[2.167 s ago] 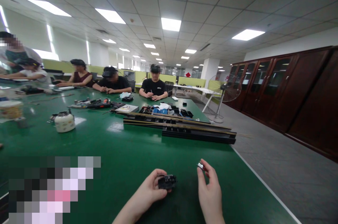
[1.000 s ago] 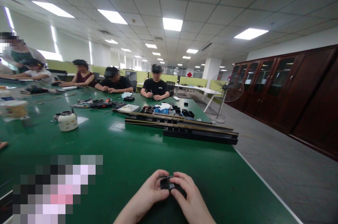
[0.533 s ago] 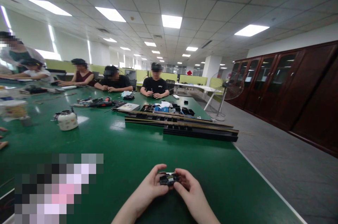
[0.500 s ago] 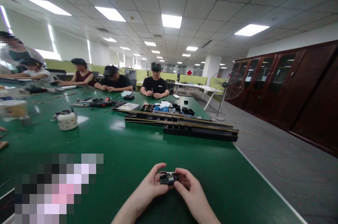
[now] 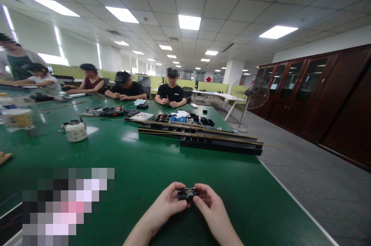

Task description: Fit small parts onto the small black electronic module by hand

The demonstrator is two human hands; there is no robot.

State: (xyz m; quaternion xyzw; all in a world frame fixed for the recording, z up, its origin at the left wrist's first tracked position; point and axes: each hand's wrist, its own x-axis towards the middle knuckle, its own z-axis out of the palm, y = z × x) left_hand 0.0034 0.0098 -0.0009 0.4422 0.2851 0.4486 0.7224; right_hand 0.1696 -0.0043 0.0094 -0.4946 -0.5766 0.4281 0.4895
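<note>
Between my two hands is a small black device part [image 5: 188,194] with bits of metal and a yellowish patch showing on its top; its exact kind is too small to make out. My left hand [image 5: 171,201] grips its left end, thumb below and fingers curled over the far side. At the right end, my right hand [image 5: 209,201] pinches it between thumb and fingers. The part is held just above the green table [image 5: 145,172], near its front edge. My fingers hide both ends of it.
Long black rails [image 5: 220,147] with thin brass-coloured rods lie ahead. Tools [image 5: 111,113], a white round pot [image 5: 76,130] and a plastic tub [image 5: 17,119] stand farther left. Co-workers sit around the table; another person's fingers [image 5: 5,157] show at the left edge.
My left fingers have closed down onto the black part, where the index finger was raised before. The part is turned slightly in my hands.
</note>
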